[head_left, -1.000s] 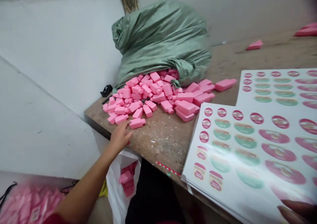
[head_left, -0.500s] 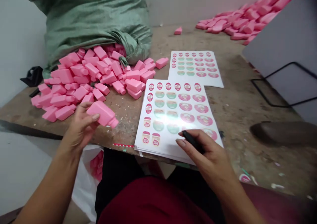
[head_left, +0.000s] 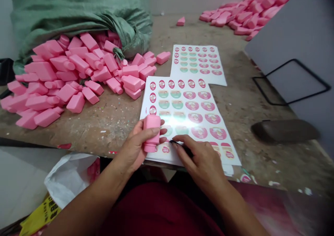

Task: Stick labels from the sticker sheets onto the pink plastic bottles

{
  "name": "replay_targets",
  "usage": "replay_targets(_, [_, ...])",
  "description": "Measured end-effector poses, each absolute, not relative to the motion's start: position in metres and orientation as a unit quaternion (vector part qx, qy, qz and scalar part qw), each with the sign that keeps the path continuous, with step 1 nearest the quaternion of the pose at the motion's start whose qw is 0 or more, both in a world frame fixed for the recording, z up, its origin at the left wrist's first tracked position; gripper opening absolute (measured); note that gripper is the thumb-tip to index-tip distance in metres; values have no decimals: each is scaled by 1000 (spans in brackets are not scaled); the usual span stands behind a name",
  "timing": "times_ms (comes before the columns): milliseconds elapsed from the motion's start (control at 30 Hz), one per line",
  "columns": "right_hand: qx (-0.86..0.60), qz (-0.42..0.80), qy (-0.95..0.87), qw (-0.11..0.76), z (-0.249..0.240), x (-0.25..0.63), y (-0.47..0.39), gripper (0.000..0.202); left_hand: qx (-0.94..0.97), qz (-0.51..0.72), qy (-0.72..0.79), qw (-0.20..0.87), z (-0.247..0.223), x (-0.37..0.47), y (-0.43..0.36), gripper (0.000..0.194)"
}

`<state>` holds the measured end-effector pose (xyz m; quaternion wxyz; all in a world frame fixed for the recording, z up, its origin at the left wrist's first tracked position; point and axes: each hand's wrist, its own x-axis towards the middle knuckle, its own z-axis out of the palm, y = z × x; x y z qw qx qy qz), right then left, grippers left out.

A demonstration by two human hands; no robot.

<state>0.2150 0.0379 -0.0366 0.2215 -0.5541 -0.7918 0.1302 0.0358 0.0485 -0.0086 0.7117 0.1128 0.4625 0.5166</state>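
My left hand (head_left: pixel 138 138) is closed around a small pink plastic bottle (head_left: pixel 152 128), its neck pointing down toward me. Under it lies a stack of white sticker sheets (head_left: pixel 193 149) printed with rows of green and pink labels. Over the lower part of the stack, my right hand (head_left: pixel 199 156) grips a thin black tool (head_left: pixel 186 149); the fingers hide most of it, so its kind is unclear. The tip of the tool is close to the lower labels, just right of the bottle.
Several pink bottles (head_left: pixel 78 65) spill from a green sack (head_left: pixel 83 9) at left. Another sticker sheet (head_left: pixel 221 79) lies behind the stack. More pink bottles (head_left: pixel 242 15) are heaped at back right, near a grey panel (head_left: pixel 294 48) and a dark brown object (head_left: pixel 284 131). A white bag (head_left: pixel 65 177) hangs below the table edge.
My left hand has brought the pink bottle rightward over the sticker sheets and turned its neck downward. My right hand has shifted slightly left with the black tool. The camera view has shifted too.
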Motion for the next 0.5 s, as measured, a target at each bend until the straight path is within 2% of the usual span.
replay_targets(233, [-550, 50, -803, 224, -37, 210, 38, 25, 101, 548, 473, 682, -15, 43, 50, 53])
replay_targets(500, [-545, 15, -806, 230, -35, 208, 39, 27, 115, 551, 476, 676, -14, 44, 50, 41])
